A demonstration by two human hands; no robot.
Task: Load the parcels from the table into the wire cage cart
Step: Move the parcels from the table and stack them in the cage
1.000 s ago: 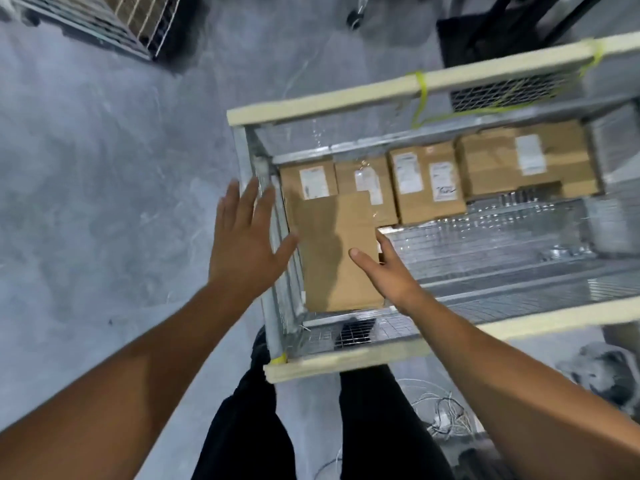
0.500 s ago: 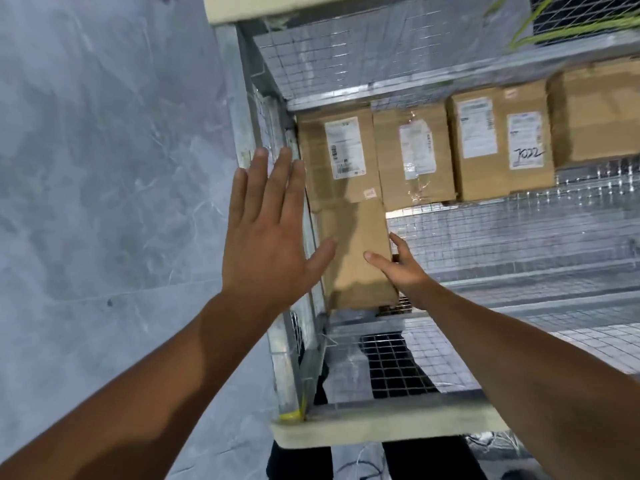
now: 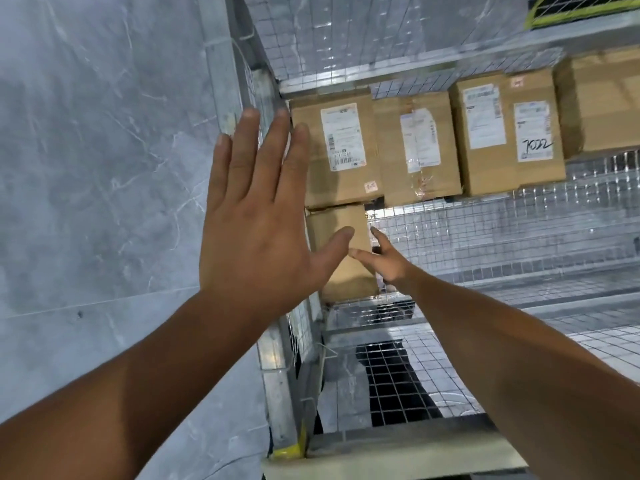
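Since half a second before, the right hand [image 3: 388, 263] had stretched a little further down into the wire cage cart [image 3: 485, 258], while the plain parcel [image 3: 341, 268] had stayed in the same corner of the mesh floor. That hand was wide, thumb and forefinger straight and spread, the thumb touching the parcel's top near its right edge; its other fingers were hidden. The left hand [image 3: 256, 216] was flat as before, fingers straight and slightly apart, holding nothing, above the cart's corner post [image 3: 221, 46], and it hid the plain parcel's left side. Beyond the right hand's fingertips a row of labelled parcels [image 3: 419, 150] stood against the far mesh wall. A dark trouser leg [image 3: 391, 386] showed through the mesh beneath the right forearm. Grey floor [image 3: 86, 168] lay left of the left hand.
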